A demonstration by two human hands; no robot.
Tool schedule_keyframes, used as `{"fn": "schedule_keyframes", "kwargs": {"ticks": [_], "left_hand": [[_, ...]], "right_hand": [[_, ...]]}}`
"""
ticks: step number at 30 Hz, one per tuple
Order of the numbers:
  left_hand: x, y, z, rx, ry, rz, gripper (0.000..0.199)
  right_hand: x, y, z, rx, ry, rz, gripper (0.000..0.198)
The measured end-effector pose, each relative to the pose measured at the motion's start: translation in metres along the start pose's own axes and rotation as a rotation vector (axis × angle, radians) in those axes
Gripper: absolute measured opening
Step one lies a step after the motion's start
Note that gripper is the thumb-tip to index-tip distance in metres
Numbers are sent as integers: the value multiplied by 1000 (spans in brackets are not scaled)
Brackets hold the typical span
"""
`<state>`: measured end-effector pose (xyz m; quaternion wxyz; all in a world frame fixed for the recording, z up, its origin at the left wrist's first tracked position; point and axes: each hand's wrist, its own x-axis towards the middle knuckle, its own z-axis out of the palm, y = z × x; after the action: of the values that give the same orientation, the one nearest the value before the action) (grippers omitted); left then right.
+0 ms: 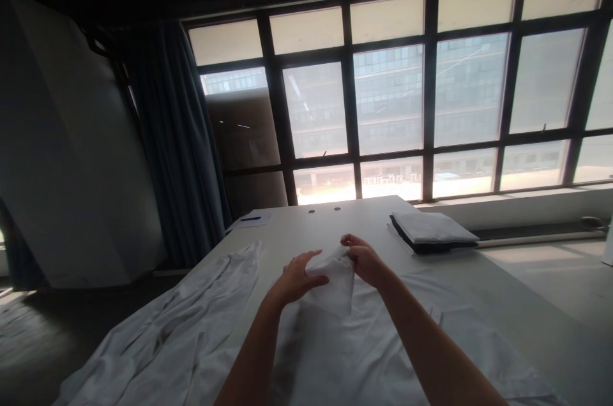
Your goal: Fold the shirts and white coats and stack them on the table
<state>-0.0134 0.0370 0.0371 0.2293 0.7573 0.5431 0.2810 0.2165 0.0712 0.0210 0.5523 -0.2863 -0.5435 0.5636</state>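
Observation:
A white cloth (330, 291) lies rumpled over the near part of the table, with one part lifted between my hands. My right hand (364, 260) is closed, its fingers pinching the raised upper corner of this cloth. At the cloth's left edge is my left hand (297, 276), open, the thumb spread from the fingers. The thumb appears to rest against the fabric. More wrinkled white cloth (191, 310) is spread to the left, hanging towards the table's near left side.
The white table (287, 224) reaches towards a large framed window (387, 99). Folded white and black cloths (431, 230) are stacked at the right edge. A blue pen (250, 219) lies on paper at the far left corner. A dark blue curtain (175, 144) hangs behind.

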Motion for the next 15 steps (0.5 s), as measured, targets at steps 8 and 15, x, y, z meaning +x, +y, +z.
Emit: {"fn": "schedule_keyframes", "kwargs": {"ticks": [8,15], "left_hand": [[-17,33,-28,-165,-65,2,51],[-23,57,-22,-333,-71,141,60]], "right_hand": [[-11,-34,8,36,2,-74,30],[-12,-36,26,-232,64,-195,24]]}}
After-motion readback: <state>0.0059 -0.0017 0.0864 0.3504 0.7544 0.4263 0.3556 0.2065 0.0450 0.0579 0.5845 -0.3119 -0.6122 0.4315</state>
